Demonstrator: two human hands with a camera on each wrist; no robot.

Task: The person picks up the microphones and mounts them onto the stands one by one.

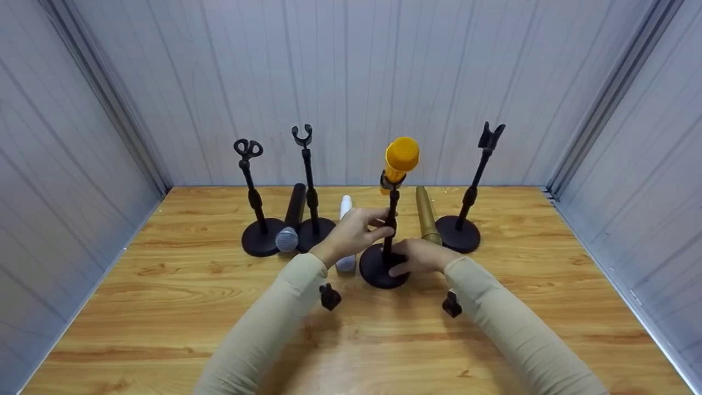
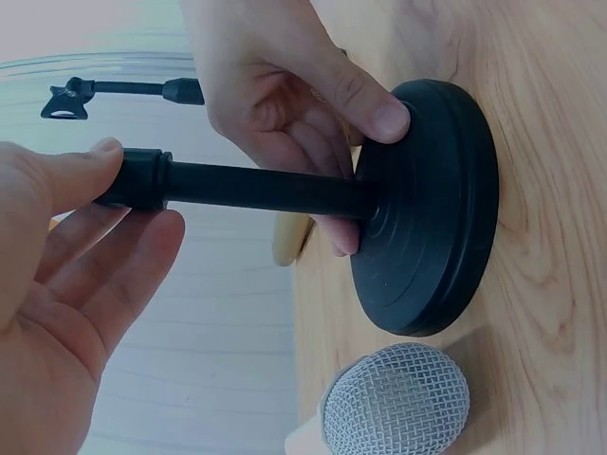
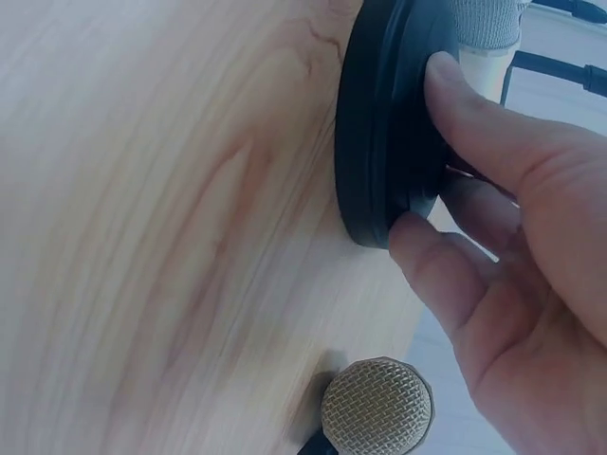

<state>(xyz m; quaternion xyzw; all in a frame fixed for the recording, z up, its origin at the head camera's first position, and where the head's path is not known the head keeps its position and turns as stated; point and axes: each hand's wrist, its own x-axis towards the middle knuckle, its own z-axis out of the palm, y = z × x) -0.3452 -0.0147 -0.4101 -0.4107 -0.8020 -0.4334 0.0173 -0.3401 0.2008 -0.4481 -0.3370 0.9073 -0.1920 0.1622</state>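
A desktop microphone stand (image 1: pixel 390 219) with a round black base (image 2: pixel 427 209) stands upright, holding a yellow microphone (image 1: pixel 402 156) in its clip. My left hand (image 1: pixel 354 233) pinches the collar (image 2: pixel 142 180) on its pole between thumb and fingers. Down at the base, my right hand (image 1: pixel 422 255) has its thumb on the top face and fingers at the rim, gripping it. Close by on the left lies a white microphone (image 1: pixel 346 263), partly hidden by my left hand. A gold microphone (image 1: pixel 426 214) lies to the right, behind my right hand.
Two stands with bare clips, a far-left stand (image 1: pixel 258 203) and a nearer stand (image 1: pixel 311 203), flank a black microphone (image 1: pixel 295 211) with a silver head. Another bare stand (image 1: pixel 466 208) is at the right. Panelled walls (image 1: pixel 351 93) close off the table (image 1: pixel 164 307) behind and at both sides.
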